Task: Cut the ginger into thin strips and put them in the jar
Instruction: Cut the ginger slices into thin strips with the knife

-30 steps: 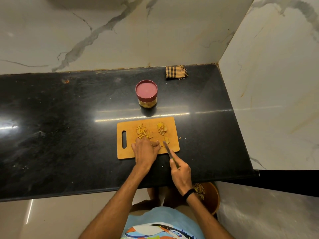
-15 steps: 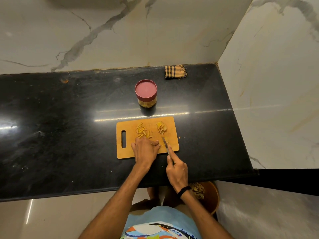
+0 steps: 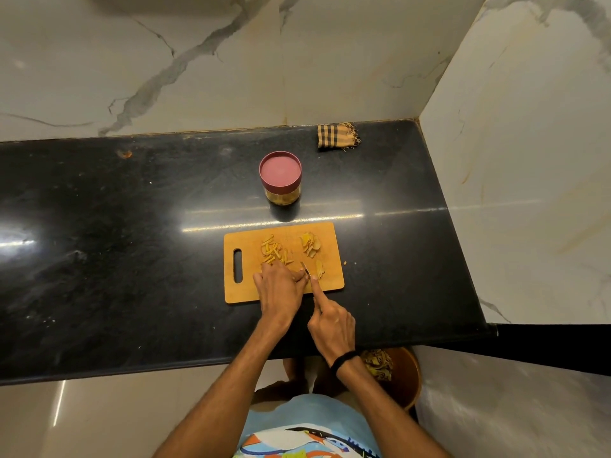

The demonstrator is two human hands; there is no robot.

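Observation:
A wooden cutting board (image 3: 332, 284) lies on the black counter. Thin ginger strips (image 3: 272, 254) sit on its left half, and flat ginger slices (image 3: 310, 244) lie on its right half. My left hand (image 3: 279, 285) presses down on a ginger piece at the board's near edge; the piece itself is hidden under the fingers. My right hand (image 3: 330, 320) grips a knife (image 3: 305, 270), index finger stretched along the blade, which meets the board just right of my left fingertips. The jar (image 3: 280, 183), closed with a maroon lid, stands behind the board.
A folded checked cloth (image 3: 337, 136) lies at the back by the marble wall. The side wall closes the counter on the right. A brown bin (image 3: 401, 375) with peelings stands on the floor under the counter's front edge.
My right hand has moved forward and left with the knife, bringing the blade closer to my left fingertips. My left hand has stayed on the ginger.

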